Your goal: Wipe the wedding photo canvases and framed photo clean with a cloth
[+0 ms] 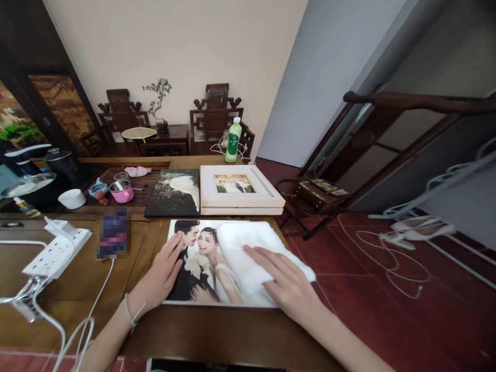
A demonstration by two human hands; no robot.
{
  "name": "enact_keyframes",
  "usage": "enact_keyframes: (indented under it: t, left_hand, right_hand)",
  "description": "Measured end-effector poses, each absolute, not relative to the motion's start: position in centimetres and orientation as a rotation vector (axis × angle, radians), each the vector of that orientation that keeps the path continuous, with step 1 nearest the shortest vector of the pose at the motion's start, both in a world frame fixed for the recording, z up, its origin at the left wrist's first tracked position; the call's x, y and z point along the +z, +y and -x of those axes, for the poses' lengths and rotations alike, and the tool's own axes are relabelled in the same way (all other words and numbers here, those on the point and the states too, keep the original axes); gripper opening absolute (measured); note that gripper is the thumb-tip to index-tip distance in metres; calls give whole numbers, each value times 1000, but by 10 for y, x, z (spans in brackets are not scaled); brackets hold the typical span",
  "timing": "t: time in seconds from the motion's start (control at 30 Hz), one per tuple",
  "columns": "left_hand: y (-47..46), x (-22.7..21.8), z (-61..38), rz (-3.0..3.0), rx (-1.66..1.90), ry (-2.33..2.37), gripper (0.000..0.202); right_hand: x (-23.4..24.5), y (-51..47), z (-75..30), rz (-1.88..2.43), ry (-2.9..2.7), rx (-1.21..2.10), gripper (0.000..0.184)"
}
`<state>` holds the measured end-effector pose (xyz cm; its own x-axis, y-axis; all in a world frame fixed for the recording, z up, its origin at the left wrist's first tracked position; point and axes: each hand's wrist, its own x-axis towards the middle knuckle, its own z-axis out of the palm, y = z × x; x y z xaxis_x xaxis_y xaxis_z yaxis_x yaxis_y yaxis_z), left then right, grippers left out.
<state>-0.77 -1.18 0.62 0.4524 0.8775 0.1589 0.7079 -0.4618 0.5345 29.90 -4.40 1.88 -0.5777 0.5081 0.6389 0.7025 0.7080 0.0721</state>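
Evidently, a white cloth [251,272] is being pressed onto the right part of a photo panel [197,281], directly beneath the right hand [285,281], whose fingers are being stretched out over the fabric, flat rather than clamped on it. Cloth is being exposed ahead of the fingertips and along the hand's outer side. The panel's left edge is being covered by the left hand [167,264], which is being laid open on the surface, thumb spread from the fingers, apart from the cloth. All this is being supported near the front edge of a wooden table [217,330]. Just beyond, a dark picture [176,194] and a pale-framed picture [240,196] are being displayed side by side, and a green bottle [233,142] is being partly backed by a chair. Leftward, a white power strip [58,250] is being crossed by cables.
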Motion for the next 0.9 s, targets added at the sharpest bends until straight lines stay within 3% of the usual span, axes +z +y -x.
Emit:
enact_keyframes:
  t: [0.33, 0.7, 0.9]
  left_hand:
    - [-12, 11, 6, -2310, 574, 1328, 50]
    - [-11, 8, 5, -2293, 602, 1311, 50]
    - [-10, 9, 7, -2294, 566, 1291, 50]
  right_hand:
    - [15, -7, -280, 1064, -2563, -94, 25]
    - [14, -114, -286, 919, -2516, -63, 25]
    - [15, -69, -295, 957, -2490, 87, 22]
